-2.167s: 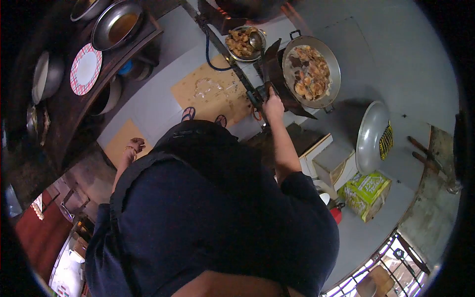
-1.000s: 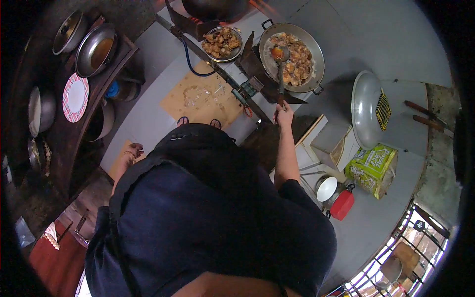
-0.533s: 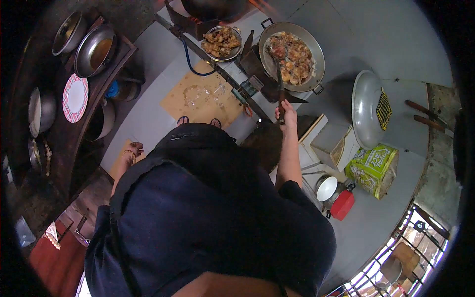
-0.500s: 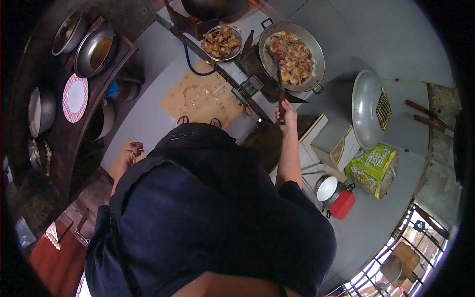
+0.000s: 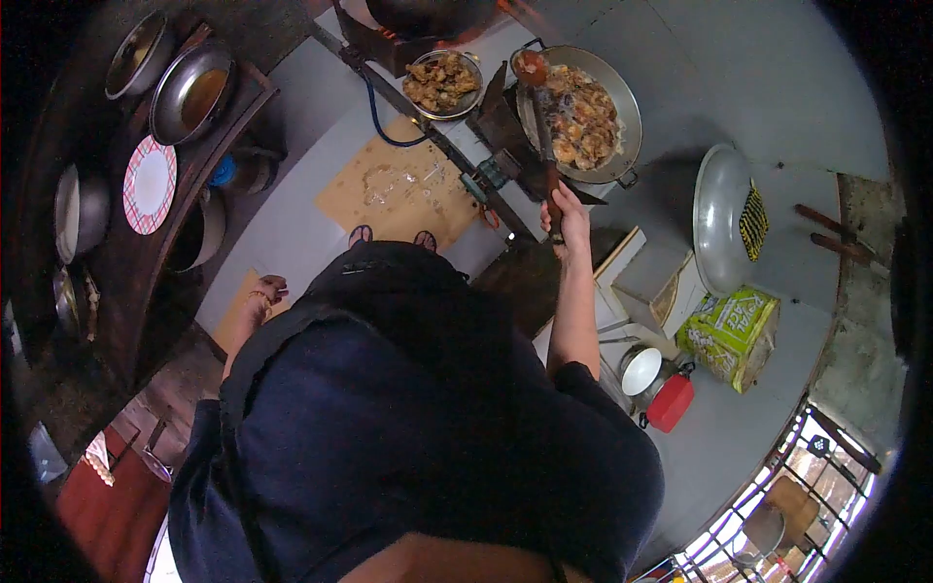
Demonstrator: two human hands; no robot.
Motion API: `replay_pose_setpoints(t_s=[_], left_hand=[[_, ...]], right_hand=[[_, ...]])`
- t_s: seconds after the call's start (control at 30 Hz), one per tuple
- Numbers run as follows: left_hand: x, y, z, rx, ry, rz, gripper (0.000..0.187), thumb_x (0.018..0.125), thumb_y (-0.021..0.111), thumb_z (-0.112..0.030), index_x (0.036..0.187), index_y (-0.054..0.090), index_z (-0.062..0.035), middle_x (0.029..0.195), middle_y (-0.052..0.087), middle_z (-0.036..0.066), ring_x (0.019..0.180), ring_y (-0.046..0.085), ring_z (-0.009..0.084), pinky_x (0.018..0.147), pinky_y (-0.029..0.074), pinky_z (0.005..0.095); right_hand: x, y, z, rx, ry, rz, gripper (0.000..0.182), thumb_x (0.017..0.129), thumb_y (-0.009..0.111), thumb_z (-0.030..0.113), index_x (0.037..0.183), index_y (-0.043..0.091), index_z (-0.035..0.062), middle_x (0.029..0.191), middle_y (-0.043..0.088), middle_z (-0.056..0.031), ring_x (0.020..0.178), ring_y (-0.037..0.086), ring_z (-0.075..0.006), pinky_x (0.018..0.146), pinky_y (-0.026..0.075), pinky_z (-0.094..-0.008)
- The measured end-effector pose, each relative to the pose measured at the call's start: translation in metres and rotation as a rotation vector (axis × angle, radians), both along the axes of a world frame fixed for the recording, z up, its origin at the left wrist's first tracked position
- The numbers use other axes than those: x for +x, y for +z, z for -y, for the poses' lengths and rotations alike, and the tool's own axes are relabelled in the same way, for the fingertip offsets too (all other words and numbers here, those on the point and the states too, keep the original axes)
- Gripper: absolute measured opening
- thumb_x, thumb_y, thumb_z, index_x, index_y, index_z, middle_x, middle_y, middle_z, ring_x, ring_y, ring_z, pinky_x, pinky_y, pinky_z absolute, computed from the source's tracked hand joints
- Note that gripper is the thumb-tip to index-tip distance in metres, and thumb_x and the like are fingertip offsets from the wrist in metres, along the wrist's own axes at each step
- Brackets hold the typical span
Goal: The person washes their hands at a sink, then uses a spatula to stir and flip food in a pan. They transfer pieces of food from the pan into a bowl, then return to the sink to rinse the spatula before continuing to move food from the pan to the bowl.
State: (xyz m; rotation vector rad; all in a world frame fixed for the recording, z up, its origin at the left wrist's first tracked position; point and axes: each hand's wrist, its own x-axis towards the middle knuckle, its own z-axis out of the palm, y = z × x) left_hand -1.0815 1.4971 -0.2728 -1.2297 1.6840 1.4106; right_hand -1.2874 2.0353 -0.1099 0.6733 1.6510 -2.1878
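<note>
My right hand [image 5: 571, 225] is wrapped round the dark handle of a long-handled ladle [image 5: 541, 126]. The ladle's round, reddish-brown head is raised over the far left rim of a wide two-handled frying pan [image 5: 634, 102]. Browned chunks of frying food [image 5: 583, 121], which look like chicken pieces, lie in bubbling oil in the pan. At my left side, my left hand [image 5: 270, 288] hangs with loosely bent fingers and nothing in it; a bracelet circles its wrist. A metal bowl of fried pieces [image 5: 442, 83] stands left of the pan.
Flames and a dark pot [image 5: 428, 15] are at the top. On the left, a dark shelf holds metal pans [image 5: 191, 92] and a checked-rim plate [image 5: 151, 185]. A large metal basin [image 5: 719, 219], a green bag [image 5: 729, 335] and a red container [image 5: 671, 403] are on the right. Cardboard [image 5: 389, 194] covers the floor.
The ladle's head has moved up and left, from among the frying pieces to the pan's far left rim. My right hand has shifted slightly; my left hand stays nearly still.
</note>
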Motion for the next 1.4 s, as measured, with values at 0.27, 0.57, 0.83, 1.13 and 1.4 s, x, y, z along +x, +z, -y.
replay_pose_setpoints(t_s=[0.27,0.57,0.83,1.13,1.4], left_hand=[[0.029,-0.048,0.034,0.012,0.031,0.036,0.017,0.078,0.041,-0.007,0.088,0.054,-0.006,0.083,0.057,0.006,0.072,0.058,0.018,0.055,0.042,0.0272],[0.053,0.0,0.028,-0.04,0.087,-0.065,0.017,0.08,0.04,-0.011,0.088,0.055,-0.0059,0.082,0.058,0.006,0.072,0.058,0.0181,0.057,0.043,0.0278],[0.052,0.022,0.013,-0.12,0.041,-0.021,0.018,0.08,0.038,-0.008,0.089,0.053,-0.0047,0.079,0.057,0.006,0.071,0.058,0.0192,0.051,0.041,0.0266],[0.075,0.007,0.024,0.117,0.196,-0.234,0.017,0.076,0.049,-0.008,0.089,0.055,0.0027,0.084,0.058,0.013,0.078,0.058,0.0224,0.065,0.048,0.0328],[0.049,0.039,0.002,-0.136,0.083,-0.005,0.014,0.079,0.043,-0.007,0.087,0.054,-0.0028,0.077,0.057,0.008,0.068,0.057,0.0189,0.049,0.041,0.0247]], right_hand=[[-0.012,-0.018,0.032,-0.013,0.058,0.034,0.039,0.082,0.045,0.014,0.118,0.036,0.0039,0.062,0.048,-0.0045,0.046,0.043,-0.0105,0.041,0.036,-0.0224],[-0.023,-0.046,0.062,-0.039,0.123,0.102,0.038,0.081,0.046,0.011,0.118,0.037,0.0022,0.06,0.05,-0.005,0.044,0.043,-0.0114,0.04,0.035,-0.0253],[-0.038,-0.074,0.073,0.118,0.181,0.137,0.03,0.081,0.046,0.009,0.109,0.043,-0.0001,0.055,0.049,-0.0059,0.042,0.044,-0.0127,0.039,0.035,-0.0253],[-0.052,-0.097,0.077,0.234,0.22,0.159,0.027,0.08,0.046,0.009,0.105,0.046,0.0007,0.056,0.05,-0.0051,0.041,0.044,-0.0106,0.037,0.036,-0.0221],[-0.056,-0.096,0.078,0.332,0.253,0.148,0.032,0.079,0.046,0.008,0.111,0.042,0.0007,0.056,0.049,-0.0045,0.041,0.045,-0.0104,0.036,0.036,-0.0224]])
